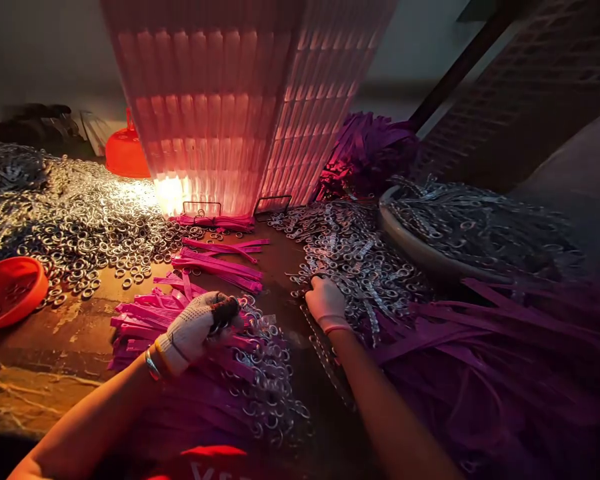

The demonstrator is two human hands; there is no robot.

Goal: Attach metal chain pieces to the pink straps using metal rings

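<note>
My left hand, in a white glove with dark fingertips, is curled above a heap of pink-purple straps and beside metal rings with clear pieces. Its fingers are bent together; what they hold, if anything, is blurred. My right hand, also gloved, has its fingers closed at the left edge of a pile of metal rings and strips. Whatever lies between those fingertips is too small to tell. A thin chain-like strip lies just below that hand.
Loose metal rings cover the left side, near a red bowl and a red lamp shade. A tall ribbed panel stands behind. At right are a heaped basin and purple straps.
</note>
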